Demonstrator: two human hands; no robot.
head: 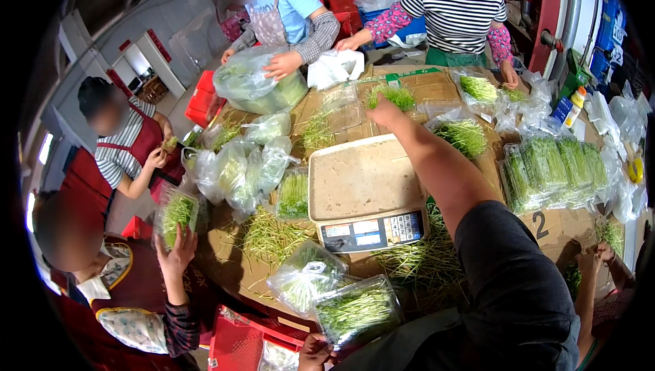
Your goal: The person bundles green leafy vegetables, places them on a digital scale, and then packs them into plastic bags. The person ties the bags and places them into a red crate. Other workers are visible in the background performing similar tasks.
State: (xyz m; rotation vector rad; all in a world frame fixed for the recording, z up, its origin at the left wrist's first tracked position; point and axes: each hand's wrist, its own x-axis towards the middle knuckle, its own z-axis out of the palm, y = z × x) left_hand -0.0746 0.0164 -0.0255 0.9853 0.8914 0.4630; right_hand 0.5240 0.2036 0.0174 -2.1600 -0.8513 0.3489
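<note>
My left hand (314, 351), low in the view, grips the corner of a clear plastic tray of green shoots (358, 309). Across the table reaches my right arm, its hand (385, 111) at a loose heap of green shoots (399, 95) near the far side. The fingers touch or overlap the heap; whether they grip any is unclear. Below that arm stands a digital weighing scale (366, 181) with a bare, dirty pan. A knotted plastic bag of greens (307, 276) sits just beyond the tray in my left hand.
Filled clear trays (558, 171) stand in a row at right. Several bagged greens (240, 166) lie left of the scale, with loose stems (271, 235) before them. Co-workers surround the table; one holds a tray of greens (179, 212). A red crate (235, 340) stands below the table edge.
</note>
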